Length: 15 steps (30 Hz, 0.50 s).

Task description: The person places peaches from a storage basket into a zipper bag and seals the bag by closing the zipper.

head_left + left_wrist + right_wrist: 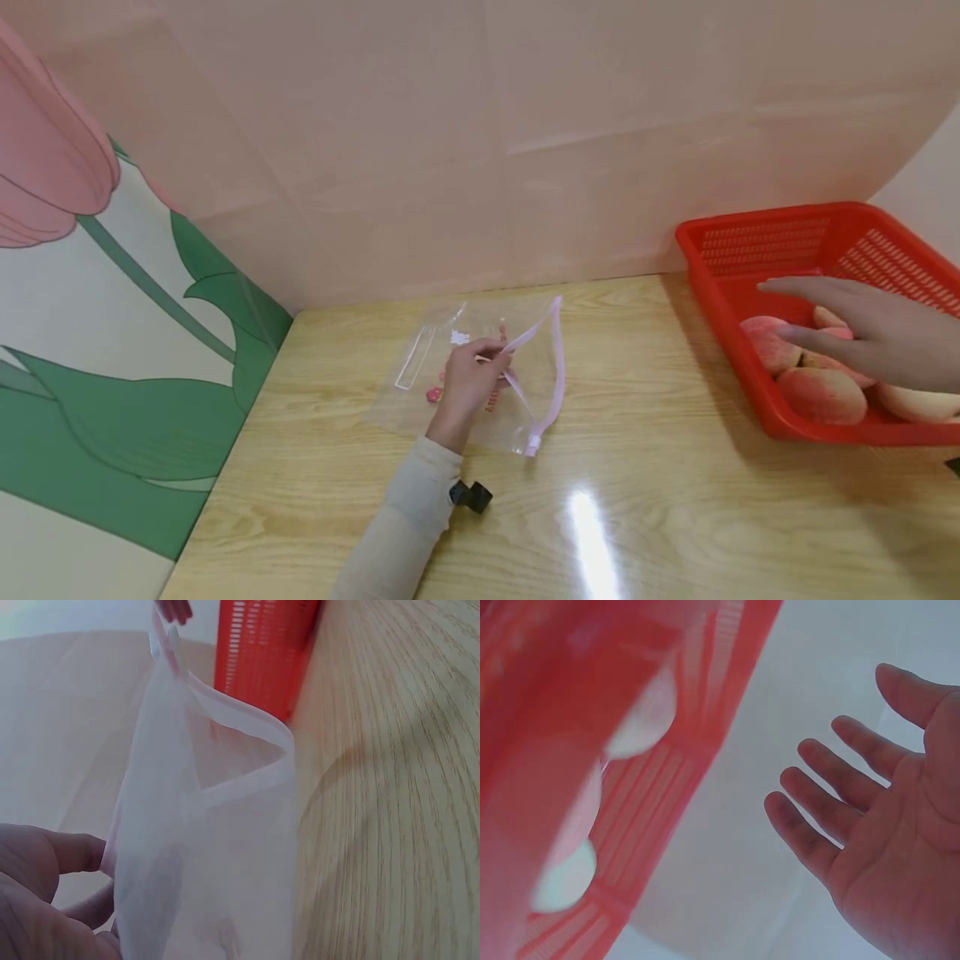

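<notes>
My left hand [472, 379] pinches the upper edge of a clear zip bag [412, 408] with a pink slider strip, holding its mouth apart. The bag lies on the wooden table; in the left wrist view the bag [210, 877] fills the middle, its mouth gaping toward the basket. Over the red basket [720, 333] hovers my right hand [885, 333], fingers extended and nothing in them. Below that hand lie several peaches [821, 396]. From the right wrist, the hand [885, 817] shows spread fingers, apart from the basket's wall.
The wooden table [300, 467] runs up to a pink-covered wall [390, 167]. At the left stands a panel with a painted tulip [52, 150]. The basket stands to the right of the bag, near the wall.
</notes>
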Each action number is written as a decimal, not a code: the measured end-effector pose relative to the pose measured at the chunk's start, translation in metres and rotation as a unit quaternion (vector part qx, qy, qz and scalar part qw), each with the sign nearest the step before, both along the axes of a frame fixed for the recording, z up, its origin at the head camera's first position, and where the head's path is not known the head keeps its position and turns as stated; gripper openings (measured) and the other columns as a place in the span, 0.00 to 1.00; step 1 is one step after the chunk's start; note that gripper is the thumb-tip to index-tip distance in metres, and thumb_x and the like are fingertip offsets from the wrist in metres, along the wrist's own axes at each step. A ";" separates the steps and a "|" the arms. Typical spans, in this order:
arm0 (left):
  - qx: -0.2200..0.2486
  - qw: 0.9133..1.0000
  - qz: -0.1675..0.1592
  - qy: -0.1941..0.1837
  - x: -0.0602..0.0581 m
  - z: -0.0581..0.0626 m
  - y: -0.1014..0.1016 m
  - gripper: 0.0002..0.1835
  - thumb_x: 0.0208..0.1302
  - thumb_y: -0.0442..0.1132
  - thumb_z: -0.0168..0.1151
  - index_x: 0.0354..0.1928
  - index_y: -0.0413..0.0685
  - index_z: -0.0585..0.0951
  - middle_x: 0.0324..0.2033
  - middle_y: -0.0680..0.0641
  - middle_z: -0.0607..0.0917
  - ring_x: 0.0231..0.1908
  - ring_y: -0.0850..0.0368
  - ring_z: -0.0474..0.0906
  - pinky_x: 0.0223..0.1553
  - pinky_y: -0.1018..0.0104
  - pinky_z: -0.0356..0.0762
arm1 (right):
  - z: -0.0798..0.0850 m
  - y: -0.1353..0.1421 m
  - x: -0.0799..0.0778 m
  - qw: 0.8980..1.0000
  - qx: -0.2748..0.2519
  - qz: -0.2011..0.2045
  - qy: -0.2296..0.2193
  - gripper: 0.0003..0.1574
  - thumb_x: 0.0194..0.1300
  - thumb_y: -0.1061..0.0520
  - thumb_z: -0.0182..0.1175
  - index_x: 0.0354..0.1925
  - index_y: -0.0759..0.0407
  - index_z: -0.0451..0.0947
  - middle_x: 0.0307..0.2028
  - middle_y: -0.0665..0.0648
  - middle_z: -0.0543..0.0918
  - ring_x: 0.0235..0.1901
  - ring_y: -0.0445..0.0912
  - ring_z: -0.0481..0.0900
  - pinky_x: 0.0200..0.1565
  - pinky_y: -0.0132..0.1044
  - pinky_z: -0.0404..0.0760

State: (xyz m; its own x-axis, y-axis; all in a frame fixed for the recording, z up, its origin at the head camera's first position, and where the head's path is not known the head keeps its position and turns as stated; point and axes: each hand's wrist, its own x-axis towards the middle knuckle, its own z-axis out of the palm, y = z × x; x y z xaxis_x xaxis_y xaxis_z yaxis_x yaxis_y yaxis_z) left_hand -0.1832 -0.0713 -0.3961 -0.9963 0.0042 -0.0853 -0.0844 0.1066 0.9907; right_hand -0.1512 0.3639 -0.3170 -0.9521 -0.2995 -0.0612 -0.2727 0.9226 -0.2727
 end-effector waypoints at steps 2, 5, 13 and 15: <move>0.005 1.000 0.000 -0.005 0.000 0.001 0.001 0.11 0.64 0.28 0.62 0.47 0.31 0.84 0.31 0.47 0.78 0.24 0.61 0.80 0.34 0.63 0.89 | -0.001 0.014 -0.009 1.000 0.009 -0.018 -0.008 0.42 0.70 0.38 0.57 0.74 0.50 0.57 0.68 0.69 0.65 0.62 0.68 0.60 0.55 0.73 0.64; 0.015 1.000 0.000 -0.011 0.000 0.002 0.001 0.11 0.65 0.29 0.63 0.47 0.31 0.84 0.31 0.47 0.78 0.24 0.61 0.80 0.33 0.64 0.89 | -0.003 0.033 -0.022 0.998 0.024 -0.045 -0.025 0.45 0.69 0.34 0.56 0.73 0.53 0.57 0.66 0.72 0.66 0.59 0.69 0.62 0.53 0.75 0.64; 0.033 0.999 0.004 -0.013 -0.001 0.004 0.000 0.11 0.65 0.29 0.62 0.47 0.29 0.83 0.31 0.48 0.77 0.24 0.61 0.80 0.33 0.64 0.88 | -0.017 0.079 -0.043 0.995 0.034 -0.080 -0.052 0.54 0.62 0.30 0.61 0.72 0.60 0.58 0.62 0.79 0.68 0.52 0.72 0.69 0.51 0.82 0.65; 0.033 0.999 0.005 -0.010 -0.001 0.005 0.000 0.11 0.65 0.29 0.62 0.47 0.29 0.83 0.31 0.48 0.77 0.24 0.61 0.80 0.33 0.64 0.88 | -0.021 0.089 -0.047 0.994 0.024 -0.089 -0.058 0.54 0.61 0.31 0.62 0.72 0.61 0.58 0.62 0.80 0.67 0.52 0.73 0.68 0.52 0.83 0.63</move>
State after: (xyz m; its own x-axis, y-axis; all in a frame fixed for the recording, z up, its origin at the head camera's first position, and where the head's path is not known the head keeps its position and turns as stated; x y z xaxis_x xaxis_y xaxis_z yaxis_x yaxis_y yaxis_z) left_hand -0.1843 -0.0715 -0.3913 -0.9945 0.0012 -0.1049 -0.1047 0.0403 0.9937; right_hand -0.1982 0.4527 -0.3383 -0.9753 -0.1214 -0.1846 -0.0736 0.9663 -0.2468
